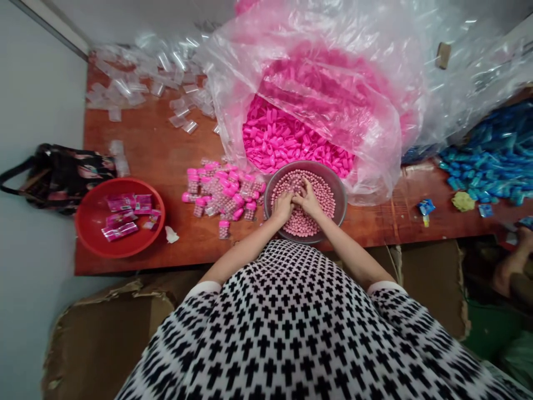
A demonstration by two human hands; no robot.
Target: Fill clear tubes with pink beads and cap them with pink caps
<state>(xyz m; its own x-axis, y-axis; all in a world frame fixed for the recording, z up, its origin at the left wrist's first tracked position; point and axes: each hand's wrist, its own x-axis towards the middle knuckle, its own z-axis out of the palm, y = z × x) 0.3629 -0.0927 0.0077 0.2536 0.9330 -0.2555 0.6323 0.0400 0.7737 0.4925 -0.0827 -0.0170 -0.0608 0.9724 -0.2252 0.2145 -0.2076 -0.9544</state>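
A grey metal bowl [339, 191] full of small pink balls [320, 194] sits at the near edge of the wooden table. Both my hands rest in it, pressed together over the balls. My left hand [283, 205] has its fingers curled, and my right hand [308, 201] is curled against it. What they pinch between them is too small to make out. Just left of the bowl lies a heap of small clear bottles with pink caps [222, 194], filled with pink balls.
A big clear plastic bag of pink caps [291, 139] lies open behind the bowl. A red bowl [94, 219] with pink packets sits at the left, near a dark handbag [62, 175]. Empty clear bottles [137, 83] lie far left; blue pieces [491, 161] at right. Another person's limb [510, 261] shows at right.
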